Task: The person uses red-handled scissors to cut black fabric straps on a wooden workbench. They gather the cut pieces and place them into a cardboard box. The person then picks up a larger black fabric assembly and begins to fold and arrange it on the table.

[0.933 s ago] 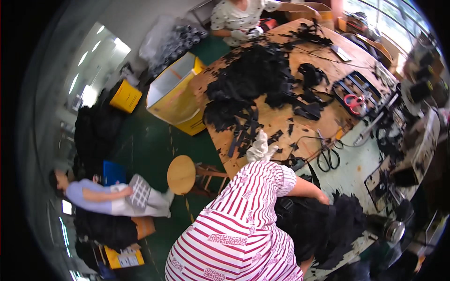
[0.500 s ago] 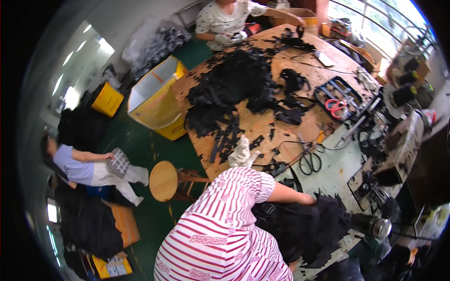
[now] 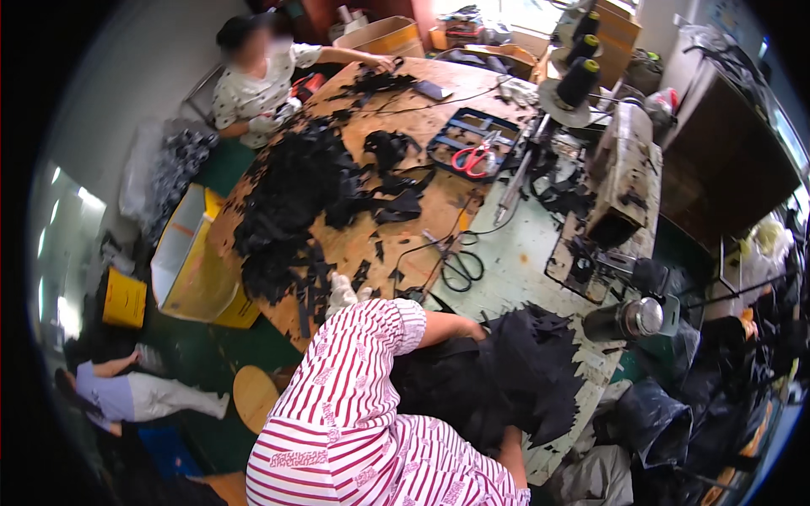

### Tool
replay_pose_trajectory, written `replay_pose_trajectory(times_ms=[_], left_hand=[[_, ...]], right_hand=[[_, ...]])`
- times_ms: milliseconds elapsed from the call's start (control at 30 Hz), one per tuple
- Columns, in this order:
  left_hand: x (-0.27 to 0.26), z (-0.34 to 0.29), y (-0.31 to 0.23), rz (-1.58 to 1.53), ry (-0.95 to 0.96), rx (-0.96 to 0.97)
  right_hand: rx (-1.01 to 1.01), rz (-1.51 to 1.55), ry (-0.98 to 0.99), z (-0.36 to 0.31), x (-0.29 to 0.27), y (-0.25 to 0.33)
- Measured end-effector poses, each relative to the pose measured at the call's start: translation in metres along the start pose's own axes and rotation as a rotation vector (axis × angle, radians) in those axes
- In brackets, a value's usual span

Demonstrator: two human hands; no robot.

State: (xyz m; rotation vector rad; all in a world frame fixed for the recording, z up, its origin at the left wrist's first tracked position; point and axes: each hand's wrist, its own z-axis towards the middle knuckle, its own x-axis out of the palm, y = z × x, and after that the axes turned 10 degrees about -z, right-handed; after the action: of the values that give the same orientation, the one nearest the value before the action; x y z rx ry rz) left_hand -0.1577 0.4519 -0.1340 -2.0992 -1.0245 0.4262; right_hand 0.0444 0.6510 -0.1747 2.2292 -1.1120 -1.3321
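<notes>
My left hand (image 3: 475, 330) is at the far edge of a jagged-edged black fabric bundle (image 3: 527, 371), bare forearm reaching in from a striped sleeve. On the bundle's near side is my right hand (image 3: 510, 440), also touching the fabric. Black cloth covers the fingers of both hands, so their grip does not show. The bundle lies on the pale-green tabletop (image 3: 527, 253). Beyond my left hand rest black-handled scissors (image 3: 462, 271). A white glove (image 3: 342, 293) shows past my left shoulder, partly hidden by it.
A metal flask (image 3: 624, 320) stands right of the bundle, near a sewing machine (image 3: 624, 181). Red-handled scissors (image 3: 469, 158) sit in a blue tray (image 3: 443, 135). Black scraps (image 3: 308, 173) cover the brown table. A co-worker (image 3: 257, 88) sits across; another person (image 3: 126, 392) is at left.
My view has turned rightward, so the scene shifts left. The black bundle has changed shape and looks more gathered between my hands. More of my right hand shows.
</notes>
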Motion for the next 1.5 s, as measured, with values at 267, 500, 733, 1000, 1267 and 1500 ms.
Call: replay_pose_trajectory(times_ms=[267, 500, 733, 1000, 1267, 1500], left_hand=[[0.009, -0.002, 0.005, -0.005, 0.03, -0.047], [0.017, -0.011, 0.015, -0.037, 0.024, -0.096], [0.023, -0.011, 0.013, -0.044, 0.031, -0.131], [0.021, -0.016, 0.021, -0.054, 0.027, -0.163], [0.017, -0.025, 0.031, -0.078, 0.013, -0.199], [0.018, -0.031, 0.036, -0.118, 0.011, -0.206]], right_hand=[[0.032, 0.009, -0.013, -0.01, 0.012, -0.001], [0.017, 0.008, 0.0, -0.015, 0.024, 0.002], [0.03, 0.014, -0.009, -0.012, 0.019, 0.005], [0.029, 0.028, -0.023, -0.009, 0.02, 0.004], [0.034, 0.035, -0.032, -0.008, 0.02, 0.002], [0.026, 0.016, -0.023, -0.009, 0.019, -0.002]])
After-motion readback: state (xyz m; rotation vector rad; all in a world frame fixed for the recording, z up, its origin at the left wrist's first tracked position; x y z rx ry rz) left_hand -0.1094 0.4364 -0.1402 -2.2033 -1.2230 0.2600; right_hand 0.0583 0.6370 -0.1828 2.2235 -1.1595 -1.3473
